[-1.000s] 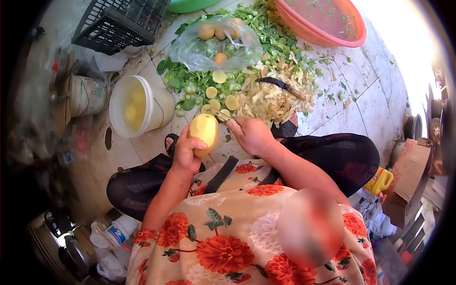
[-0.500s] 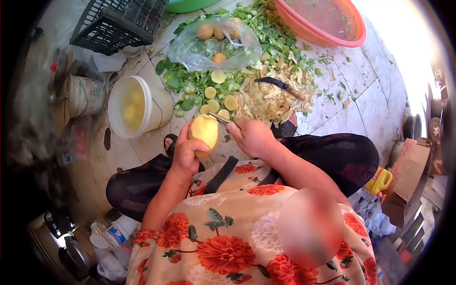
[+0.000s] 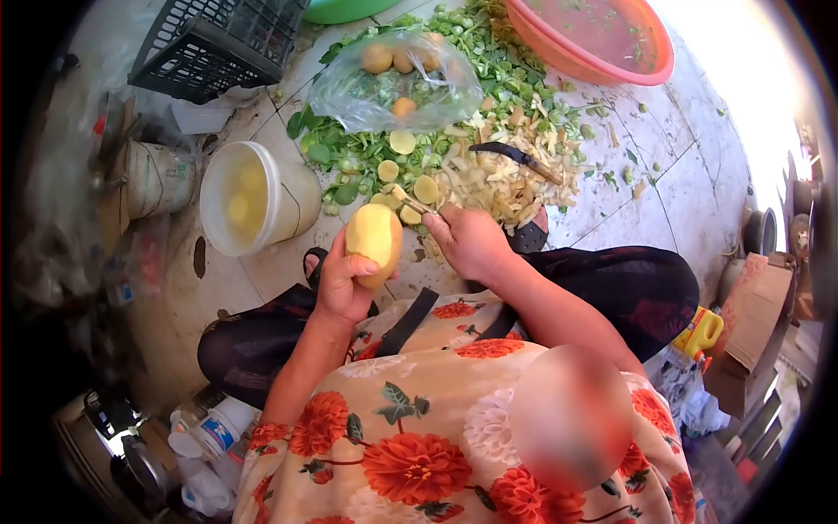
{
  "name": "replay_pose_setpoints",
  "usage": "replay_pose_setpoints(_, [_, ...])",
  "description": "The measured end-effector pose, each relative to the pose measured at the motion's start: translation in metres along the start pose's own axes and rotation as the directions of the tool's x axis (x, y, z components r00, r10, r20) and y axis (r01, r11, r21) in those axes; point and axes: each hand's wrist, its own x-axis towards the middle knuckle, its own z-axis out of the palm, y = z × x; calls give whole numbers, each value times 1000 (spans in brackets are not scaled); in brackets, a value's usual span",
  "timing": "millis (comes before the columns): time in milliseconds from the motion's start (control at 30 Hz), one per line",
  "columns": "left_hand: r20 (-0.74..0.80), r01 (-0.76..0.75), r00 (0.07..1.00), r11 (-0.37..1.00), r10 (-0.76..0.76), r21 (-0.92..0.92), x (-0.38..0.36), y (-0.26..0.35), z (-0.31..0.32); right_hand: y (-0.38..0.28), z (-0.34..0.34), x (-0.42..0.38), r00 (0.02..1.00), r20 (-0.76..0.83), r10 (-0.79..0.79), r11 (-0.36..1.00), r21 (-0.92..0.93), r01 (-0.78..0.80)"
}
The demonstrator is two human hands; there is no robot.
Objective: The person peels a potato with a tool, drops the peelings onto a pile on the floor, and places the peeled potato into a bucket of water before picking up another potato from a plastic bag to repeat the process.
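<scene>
My left hand [image 3: 342,284] is wrapped round a large, partly peeled potato [image 3: 370,242], whose yellow flesh faces up. In my right hand [image 3: 471,244] is a peeler [image 3: 412,203], held closed in the fingers just beyond the potato's upper right, with a pale bit at its tip. Several round yellow slices [image 3: 426,189] lie past the peeler. A heap of peelings [image 3: 489,188] spreads on the floor, with a dark curved knife [image 3: 515,161] on top.
At the left stands a white bucket [image 3: 272,196] with yellow pieces in liquid. Green trimmings [image 3: 515,83] surround a plastic bag [image 3: 349,100] of potatoes. A pink basin [image 3: 668,65] and a black crate [image 3: 209,57] stand farther off. A cardboard box [image 3: 752,323] is at the right.
The peeler has come away from the potato, up and to the right, and a pale bit now shows at its tip. The potato has turned slightly in my left hand.
</scene>
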Motion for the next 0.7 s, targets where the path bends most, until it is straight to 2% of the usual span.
replay_pose_setpoints(33, [2, -3, 1000, 1000, 3, 5, 2, 1, 1, -5, 0, -5, 998, 18, -67, 997, 43, 66])
replay_pose_setpoints(67, [37, -14, 999, 998, 17, -66, 3, 2, 1, -7, 3, -10, 985, 33, -169, 982, 87, 166])
replay_pose_setpoints(100, [69, -20, 997, 990, 30, -137, 4, 1, 1, -11, 4, -13, 985, 35, -171, 982, 88, 167])
replay_pose_setpoints(167, [46, -16, 999, 989, 23, -147, 3, -3, 3, -17, 1, -19, 981, 113, -156, 987, 48, 151])
replay_pose_setpoints(233, [31, -12, 999, 988, 17, -157, 3, -5, 3, -17, -1, -21, 979, 118, -166, 986, 11, 165])
replay_pose_setpoints(300, [42, -25, 999, 1000, 26, -19, 4, -8, 1, -17, -2, -22, 972, 134, -195, 980, -22, 200])
replay_pose_setpoints(333, [40, -24, 999, 1000, 25, -20, 4, -9, -2, -17, -2, -21, 971, 136, -195, 980, -22, 200])
replay_pose_setpoints(400, [111, 38, 993, 999, -35, -33, 7, -9, -6, -15, -2, -16, 993, 94, -77, 995, -59, 83])
replay_pose_setpoints(433, [116, 45, 992, 999, -41, -27, 7, -11, -2, 0, 1, -7, 994, 87, -71, 996, -56, 76])
replay_pose_setpoints(500, [244, -52, 968, 997, 64, -55, 2, -10, 5, 25, 8, 12, 996, 34, 85, 990, -116, -81])
replay_pose_setpoints(533, [149, -69, 986, 996, 78, -61, 2, -12, 0, 22, 8, 12, 995, 30, 93, 994, -63, -91])
replay_pose_setpoints(667, [66, -75, 994, 987, 84, -141, 8, -10, -1, -1, -1, 0, 1000, 13, 24, 999, 25, -24])
replay_pose_setpoints(700, [30, -81, 996, 989, 85, -123, 10, -11, 1, -7, -1, -5, 997, 31, -77, 996, 36, 76])
